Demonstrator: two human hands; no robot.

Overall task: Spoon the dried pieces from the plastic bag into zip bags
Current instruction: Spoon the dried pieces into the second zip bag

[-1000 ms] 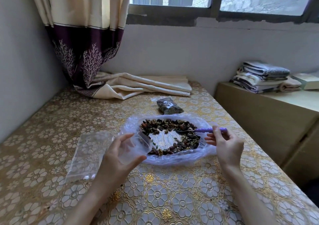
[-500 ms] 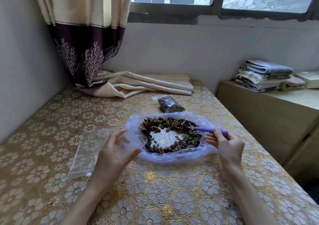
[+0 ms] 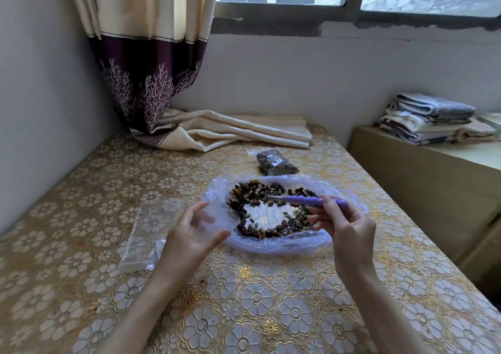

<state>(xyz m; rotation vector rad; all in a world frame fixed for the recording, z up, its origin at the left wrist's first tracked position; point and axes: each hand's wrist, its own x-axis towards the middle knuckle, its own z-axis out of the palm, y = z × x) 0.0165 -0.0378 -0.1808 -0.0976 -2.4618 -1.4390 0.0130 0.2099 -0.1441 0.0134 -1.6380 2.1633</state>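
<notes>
A clear plastic bag (image 3: 341, 191) lies spread open on the table, with dark and green dried pieces (image 3: 252, 193) in a ring inside it. My right hand (image 3: 349, 226) pinches a purple-handled spoon (image 3: 309, 199) whose metal tip points left over the pieces. My left hand (image 3: 189, 234) holds a small empty clear zip bag (image 3: 217, 218) at the plastic bag's left edge, thumb and fingers curled round it. A filled zip bag (image 3: 275, 162) lies behind the plastic bag.
A stack of empty zip bags (image 3: 149, 234) lies left of my left hand. A curtain (image 3: 217, 131) trails onto the far end of the gold flowered tablecloth (image 3: 244, 299). Folded towels (image 3: 433, 120) sit on a low cabinet at the right.
The spoon has lifted a little and its tip has swung back over the far pieces. My left hand stays at the bag's left edge with the zip bag.
</notes>
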